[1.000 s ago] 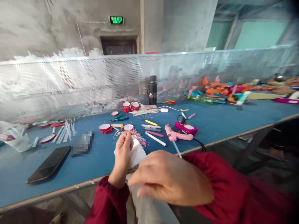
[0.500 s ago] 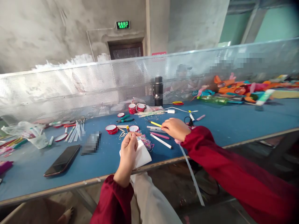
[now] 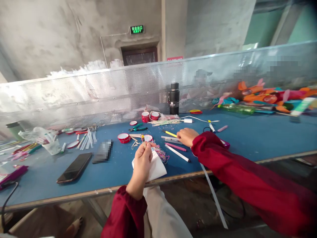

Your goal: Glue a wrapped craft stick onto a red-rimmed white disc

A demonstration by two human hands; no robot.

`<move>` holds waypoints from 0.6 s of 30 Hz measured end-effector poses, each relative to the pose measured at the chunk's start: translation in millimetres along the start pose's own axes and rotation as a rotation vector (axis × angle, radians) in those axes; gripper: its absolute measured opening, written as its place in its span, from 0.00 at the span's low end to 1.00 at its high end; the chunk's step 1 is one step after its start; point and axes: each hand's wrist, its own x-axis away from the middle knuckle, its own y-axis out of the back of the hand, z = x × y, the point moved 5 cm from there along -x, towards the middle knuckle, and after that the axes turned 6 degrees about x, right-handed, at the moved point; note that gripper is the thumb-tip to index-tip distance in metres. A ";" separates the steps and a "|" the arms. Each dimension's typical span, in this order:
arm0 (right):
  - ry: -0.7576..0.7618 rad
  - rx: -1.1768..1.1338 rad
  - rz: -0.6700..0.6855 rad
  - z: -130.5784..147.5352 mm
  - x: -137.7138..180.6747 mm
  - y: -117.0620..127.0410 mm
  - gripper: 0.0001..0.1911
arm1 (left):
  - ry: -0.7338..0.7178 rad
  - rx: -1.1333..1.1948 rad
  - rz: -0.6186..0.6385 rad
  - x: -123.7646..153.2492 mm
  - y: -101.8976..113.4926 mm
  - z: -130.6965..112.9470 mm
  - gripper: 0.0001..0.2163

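My left hand point(image 3: 143, 158) is closed in a pinch around a short wooden stick point(image 3: 143, 139) with a yellowish-brown tip, held upright. Under that hand lies a white paper sheet point(image 3: 158, 168), with a tangle of pink and multicoloured strands point(image 3: 161, 153) just behind it. Further right, my right hand point(image 3: 188, 136) is closed at the near end of a yellow pen point(image 3: 170, 133), whose dark tip points left; the fingertips are partly hidden. Beside it lie a pink pen point(image 3: 175, 146), a white pen point(image 3: 177, 153) with a dark end, and greyish pens point(image 3: 171, 139).
A red tape roll point(image 3: 123, 138), pliers point(image 3: 138, 128) and small wooden pieces lie behind my left hand. Phone point(image 3: 74, 168) and white cup point(image 3: 52, 147) are leftward. A black bottle point(image 3: 174, 99) stands before the perforated metal partition point(image 3: 109, 96). Colourful items point(image 3: 262, 96) are piled right.
The camera view has swung slightly left, so everything sits further right in the picture. Both hands keep nearly the same places over the table.
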 end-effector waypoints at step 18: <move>0.192 -0.526 -0.393 29.3 115.8 66.6 0.08 | 0.060 0.035 -0.073 0.4 -2.3 -5.0 0.26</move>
